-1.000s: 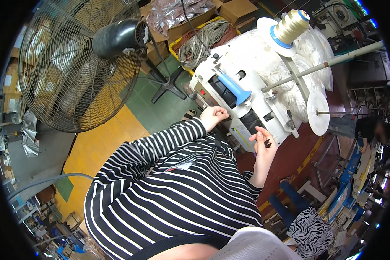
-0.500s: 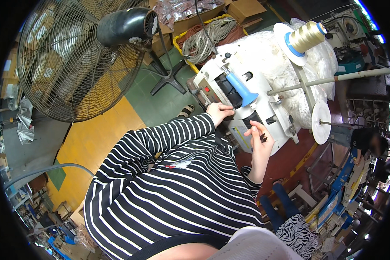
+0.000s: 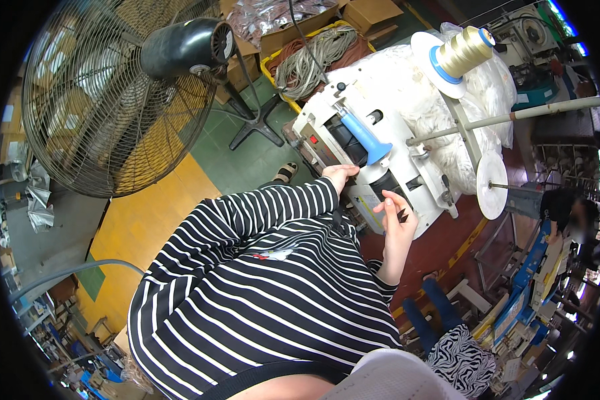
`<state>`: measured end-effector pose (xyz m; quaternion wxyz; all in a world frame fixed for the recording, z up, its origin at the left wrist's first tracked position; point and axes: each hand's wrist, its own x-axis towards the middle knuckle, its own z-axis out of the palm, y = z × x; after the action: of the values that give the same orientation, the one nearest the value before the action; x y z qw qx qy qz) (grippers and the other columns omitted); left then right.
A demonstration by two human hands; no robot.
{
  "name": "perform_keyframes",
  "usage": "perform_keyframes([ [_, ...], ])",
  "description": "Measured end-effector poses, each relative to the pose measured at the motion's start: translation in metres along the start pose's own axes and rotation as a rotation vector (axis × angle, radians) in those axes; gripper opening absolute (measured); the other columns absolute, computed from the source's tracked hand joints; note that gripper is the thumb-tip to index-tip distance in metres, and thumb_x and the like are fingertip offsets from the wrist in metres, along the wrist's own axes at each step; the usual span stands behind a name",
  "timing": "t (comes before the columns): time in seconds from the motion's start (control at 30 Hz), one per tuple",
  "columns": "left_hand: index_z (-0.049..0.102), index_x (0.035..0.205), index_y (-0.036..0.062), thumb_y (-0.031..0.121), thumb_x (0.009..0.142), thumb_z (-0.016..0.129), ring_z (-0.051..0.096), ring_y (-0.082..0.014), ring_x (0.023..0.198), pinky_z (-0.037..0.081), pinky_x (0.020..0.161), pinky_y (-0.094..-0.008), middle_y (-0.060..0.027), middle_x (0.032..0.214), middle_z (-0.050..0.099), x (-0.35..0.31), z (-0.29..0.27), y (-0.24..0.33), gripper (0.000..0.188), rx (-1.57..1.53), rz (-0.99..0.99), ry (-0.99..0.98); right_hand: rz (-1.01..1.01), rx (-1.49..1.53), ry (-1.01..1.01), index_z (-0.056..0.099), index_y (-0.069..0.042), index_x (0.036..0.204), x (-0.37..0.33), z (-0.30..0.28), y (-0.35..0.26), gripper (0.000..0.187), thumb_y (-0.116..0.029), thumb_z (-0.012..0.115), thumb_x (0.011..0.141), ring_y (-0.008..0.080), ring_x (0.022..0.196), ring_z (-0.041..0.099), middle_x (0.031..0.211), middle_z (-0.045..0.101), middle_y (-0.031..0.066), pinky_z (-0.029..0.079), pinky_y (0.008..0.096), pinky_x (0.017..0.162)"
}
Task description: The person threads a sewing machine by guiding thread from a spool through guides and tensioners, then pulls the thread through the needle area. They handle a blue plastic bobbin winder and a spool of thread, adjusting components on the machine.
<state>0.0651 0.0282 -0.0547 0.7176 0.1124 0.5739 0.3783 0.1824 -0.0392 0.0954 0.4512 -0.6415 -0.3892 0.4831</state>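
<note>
A white sewing-type machine (image 3: 420,175) stands in front of me, with a blue flared cylinder (image 3: 365,138) across its dark opening. My left hand (image 3: 341,177) is at its near edge, just below the cylinder's flared end. Its fingers are pressed together; whatever they pinch is hidden. My right hand (image 3: 398,225) is raised at the machine's near right corner, thumb and index finger close to each other. Two dark points of a small tool (image 3: 402,215), perhaps thread snips, stick out from its curled fingers.
A large black fan (image 3: 120,100) stands at the left. Behind the machine are a yellow crate (image 3: 271,65) of cords and white plastic bags (image 3: 497,100). A cone of beige thread (image 3: 463,55) sits on a stand at the right. Other people work farther right.
The whole view has shifted slightly, with the machine a little farther left in it. My left fingers have drawn closer together at the machine's edge; the right hand keeps nearly the same pose.
</note>
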Motion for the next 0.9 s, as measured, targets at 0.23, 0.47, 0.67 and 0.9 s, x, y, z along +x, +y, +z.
perform_keyframes([
  [0.23,0.061,0.096,0.0121,0.019,0.092,0.062,0.043,-0.006,0.061,0.034,0.055,-0.021,0.0071,0.071,0.048,0.004,-0.022,0.001,0.008,0.009,-0.197,-0.203,-0.013,-0.001,0.003,0.065,0.001,0.108,0.002,-0.003,0.003,0.021,-0.013,0.056,0.095,-0.0002,0.048,0.03,0.073,0.064,0.0028,0.022,0.0179,0.044],
  [0.47,0.065,0.104,0.0143,0.018,0.09,0.064,0.051,-0.003,0.062,0.037,0.055,-0.019,0.0097,0.076,0.058,-0.003,-0.049,0.014,0.014,0.177,-0.139,-0.255,0.018,0.0,0.001,0.064,0.001,0.109,0.005,-0.008,0.006,0.021,-0.013,0.057,0.095,-0.001,0.051,0.035,0.073,0.064,0.0005,0.025,0.0171,0.046],
  [0.67,0.069,0.101,0.0051,0.028,0.076,0.078,0.058,-0.0139,0.062,0.048,0.059,-0.028,0.0012,0.076,0.063,0.007,-0.045,0.011,0.034,0.723,0.193,-0.036,0.032,-0.033,-0.017,0.064,0.001,0.11,0.006,-0.005,0.004,0.022,-0.014,0.057,0.096,-0.0005,0.053,0.036,0.074,0.063,-0.0002,0.027,0.0174,0.048],
  [0.9,0.07,0.087,0.0068,0.027,0.079,0.069,0.066,-0.0244,0.074,0.052,0.069,-0.035,-0.008,0.077,0.066,0.008,-0.045,0.026,0.022,1.1,0.641,-0.101,-0.007,-0.067,-0.026,0.064,0.0,0.11,0.006,0.001,0.01,0.021,-0.013,0.056,0.095,-0.0018,0.05,0.031,0.074,0.064,0.0009,0.022,0.0171,0.045],
])
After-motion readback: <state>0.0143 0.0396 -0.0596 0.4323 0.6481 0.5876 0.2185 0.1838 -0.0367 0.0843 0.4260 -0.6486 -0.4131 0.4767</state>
